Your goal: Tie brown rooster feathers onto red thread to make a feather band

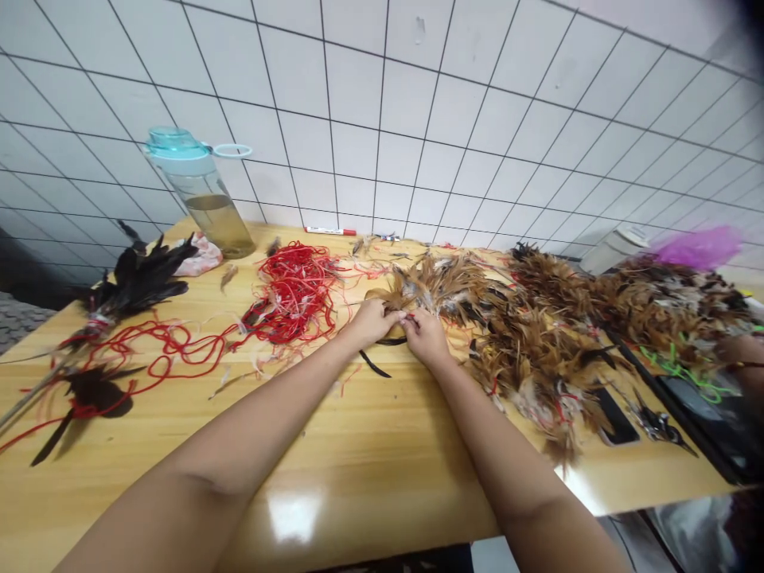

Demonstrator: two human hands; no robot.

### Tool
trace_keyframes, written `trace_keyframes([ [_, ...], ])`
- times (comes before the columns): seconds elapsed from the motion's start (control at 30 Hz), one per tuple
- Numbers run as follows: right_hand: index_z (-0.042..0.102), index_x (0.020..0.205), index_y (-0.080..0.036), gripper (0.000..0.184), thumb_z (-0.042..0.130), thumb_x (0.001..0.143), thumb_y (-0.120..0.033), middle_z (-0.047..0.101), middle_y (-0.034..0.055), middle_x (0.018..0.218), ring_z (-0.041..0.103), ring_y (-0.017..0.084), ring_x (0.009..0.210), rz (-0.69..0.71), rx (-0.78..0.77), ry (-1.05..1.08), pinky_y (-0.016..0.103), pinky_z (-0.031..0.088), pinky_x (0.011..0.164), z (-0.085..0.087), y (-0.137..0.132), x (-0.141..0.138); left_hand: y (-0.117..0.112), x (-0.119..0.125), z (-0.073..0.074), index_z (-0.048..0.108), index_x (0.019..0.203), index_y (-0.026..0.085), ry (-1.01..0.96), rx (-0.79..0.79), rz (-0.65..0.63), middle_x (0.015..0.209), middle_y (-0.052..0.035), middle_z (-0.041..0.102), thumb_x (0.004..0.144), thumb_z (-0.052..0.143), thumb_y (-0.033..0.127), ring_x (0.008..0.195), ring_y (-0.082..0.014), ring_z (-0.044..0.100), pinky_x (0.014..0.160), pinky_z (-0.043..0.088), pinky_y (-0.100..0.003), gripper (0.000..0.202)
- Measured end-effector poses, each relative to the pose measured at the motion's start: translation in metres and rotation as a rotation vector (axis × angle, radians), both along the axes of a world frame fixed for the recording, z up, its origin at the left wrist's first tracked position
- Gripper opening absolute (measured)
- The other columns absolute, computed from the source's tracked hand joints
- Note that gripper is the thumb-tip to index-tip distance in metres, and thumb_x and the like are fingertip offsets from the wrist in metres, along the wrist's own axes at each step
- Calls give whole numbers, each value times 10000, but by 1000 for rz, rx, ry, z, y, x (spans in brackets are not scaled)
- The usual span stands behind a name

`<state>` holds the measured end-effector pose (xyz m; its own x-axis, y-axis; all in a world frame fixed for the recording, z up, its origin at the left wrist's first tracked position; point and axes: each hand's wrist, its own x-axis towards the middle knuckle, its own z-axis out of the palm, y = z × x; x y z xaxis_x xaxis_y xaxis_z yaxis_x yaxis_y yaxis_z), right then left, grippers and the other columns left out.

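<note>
Both hands meet over the middle of the wooden table. My left hand [375,320] is closed in a pinch on brown feathers [391,299], whose tips fan out above its fingers. Thumb and fingers of my right hand [427,337] press together right beside it; a small red bit shows at the fingertips, but what it grips is mostly hidden. Long dark feathers [375,366] lie just below the hands. Behind them spreads a pile of loose brown feathers [450,282]. To the left lies a tangled heap of red string [298,290].
Bunched brown feathers [537,342] cover the table's right side, near a phone [616,418] and scissors [660,422]. A water bottle [212,203], black feathers [146,278] and a red marker [330,231] are left and back. Another person's arm [743,354] reaches in at far right.
</note>
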<state>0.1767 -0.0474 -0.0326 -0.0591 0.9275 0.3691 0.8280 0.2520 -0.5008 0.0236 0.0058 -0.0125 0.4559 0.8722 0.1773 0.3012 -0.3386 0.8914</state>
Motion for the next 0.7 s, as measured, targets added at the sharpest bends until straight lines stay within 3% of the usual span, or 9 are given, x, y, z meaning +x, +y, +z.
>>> trace_keyframes([
  [0.2,562,686,-197,212,503,845,-325,485,-16,613,441,139,604,-132,-65,187,257,351,603,12,-4,-7,-2,-1,1,631,1034,132,14,120,79,1000,-105,683,786,616,341,872,-193,625,790,476,-306,324],
  [0.37,604,739,-186,231,541,825,-390,491,-24,620,416,115,583,-95,-14,306,241,336,569,64,-22,-9,-1,-6,6,623,1033,153,-56,194,129,1003,-78,667,825,575,318,877,-158,607,776,475,-265,270],
  [0.5,633,764,-177,232,567,817,-392,545,-9,649,447,115,606,-126,55,268,241,359,580,114,-64,13,-3,-10,10,641,984,164,-26,203,168,971,-63,666,843,540,316,841,-152,590,781,473,-272,230],
  [0.57,644,791,-182,246,587,812,-420,588,0,689,492,128,641,-188,68,270,249,390,608,131,-92,30,-3,-11,10,647,964,165,10,212,178,967,-64,667,841,527,293,832,-156,585,789,472,-282,214],
  [0.7,662,795,-205,279,618,789,-480,628,13,721,547,153,672,-367,16,250,269,432,636,137,-149,69,0,-13,6,657,925,164,67,253,179,952,-67,671,834,503,258,832,-165,580,806,464,-292,202],
])
